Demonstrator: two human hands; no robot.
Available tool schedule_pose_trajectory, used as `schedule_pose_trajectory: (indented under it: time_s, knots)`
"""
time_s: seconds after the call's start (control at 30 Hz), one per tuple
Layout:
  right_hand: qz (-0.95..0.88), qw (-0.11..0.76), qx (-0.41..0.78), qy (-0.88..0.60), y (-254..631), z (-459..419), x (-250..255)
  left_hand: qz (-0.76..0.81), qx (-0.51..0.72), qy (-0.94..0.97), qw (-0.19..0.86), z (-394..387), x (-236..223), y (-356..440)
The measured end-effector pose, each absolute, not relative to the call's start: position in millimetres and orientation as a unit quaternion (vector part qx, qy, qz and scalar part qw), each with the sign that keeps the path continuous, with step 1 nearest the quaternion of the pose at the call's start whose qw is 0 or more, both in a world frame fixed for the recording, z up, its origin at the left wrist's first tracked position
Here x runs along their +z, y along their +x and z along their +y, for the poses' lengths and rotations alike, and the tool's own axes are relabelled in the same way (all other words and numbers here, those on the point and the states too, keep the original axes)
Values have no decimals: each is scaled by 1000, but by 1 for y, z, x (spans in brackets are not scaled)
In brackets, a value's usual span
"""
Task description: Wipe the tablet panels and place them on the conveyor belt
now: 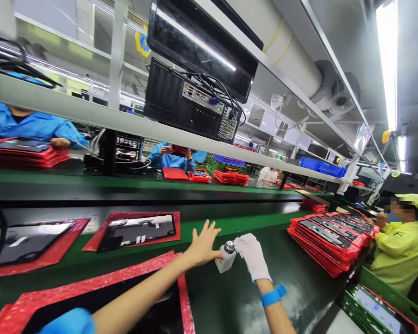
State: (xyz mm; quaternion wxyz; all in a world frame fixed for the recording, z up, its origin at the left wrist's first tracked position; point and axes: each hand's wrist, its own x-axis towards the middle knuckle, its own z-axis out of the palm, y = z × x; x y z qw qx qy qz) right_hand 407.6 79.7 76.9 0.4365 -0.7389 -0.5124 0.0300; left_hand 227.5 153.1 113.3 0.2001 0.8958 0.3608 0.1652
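A small whitish bottle with a metal pump top point(226, 256) stands on the dark green bench. My bare left hand point(202, 244) is open at its left side, fingers spread, the thumb tip overlapping the bottle; whether it touches I cannot tell. On the other side, my right hand point(253, 256) wears a white glove and a blue wrist strap. Its fingers are drawn together beside the metal top; what they pinch, if anything, is hidden. Below my left forearm lies a large dark panel point(167, 297) on a red bubble-wrap sheet point(101, 285).
Two more panels on red wrap point(139, 230) point(31, 239) lie at the left. Stacked red-wrapped panels point(329, 236) stand at the right, near a green crate point(386, 290) and a co-worker in yellow point(402, 248). A shelf rail point(181, 134) carrying a computer point(195, 104) crosses above.
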Motion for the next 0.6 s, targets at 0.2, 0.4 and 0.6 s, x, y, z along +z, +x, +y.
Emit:
schedule_pose_trajectory:
  time_s: [0.2,0.4,0.6]
  knots:
    - [-590,356,13,-725,397,101,84,444,226,865,60,160,152,52]
    - [-616,320,22,-720,401,105,84,658,218,716,81,116,103,-78]
    - [-646,330,2,-689,346,101,111,643,304,649,269,89,43,-77]
